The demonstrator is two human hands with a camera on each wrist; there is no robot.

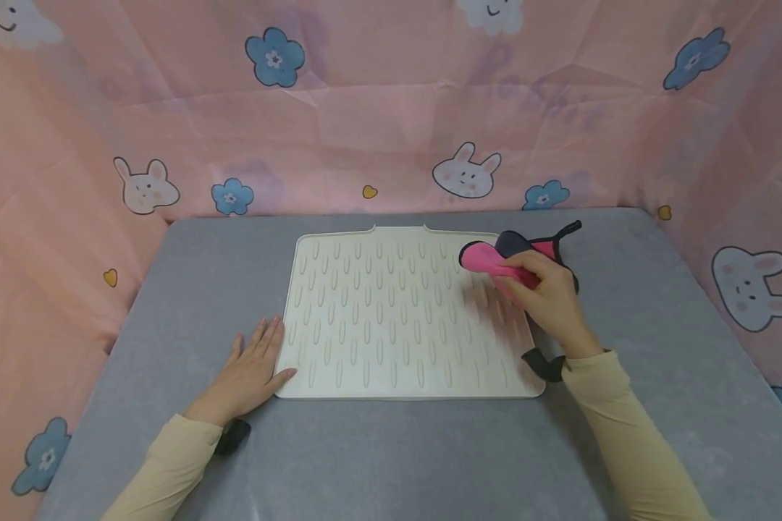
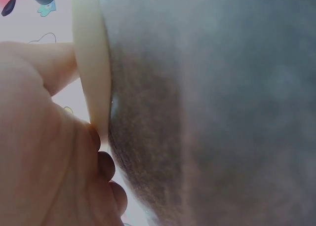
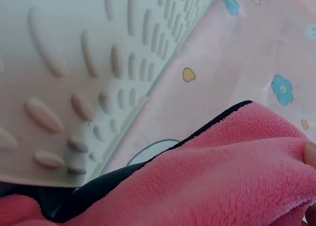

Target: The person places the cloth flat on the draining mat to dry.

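Observation:
A white mat with rows of raised oblong ridges lies flat in the head view. My left hand rests at its lower left edge, fingers extended and thumb on the rim. The left wrist view shows the mat's edge close up beside that thumb. Over the mat's upper right part, my right hand pinches a bunched pink cloth with black edging and a dark side. The fluffy cloth fills the lower right wrist view, where only bits of my fingers show.
The grey table carries the mat. A pink curtain printed with rabbits, flowers and clouds stands behind the table and along both sides. A black loop sticks out from the cloth towards the back right.

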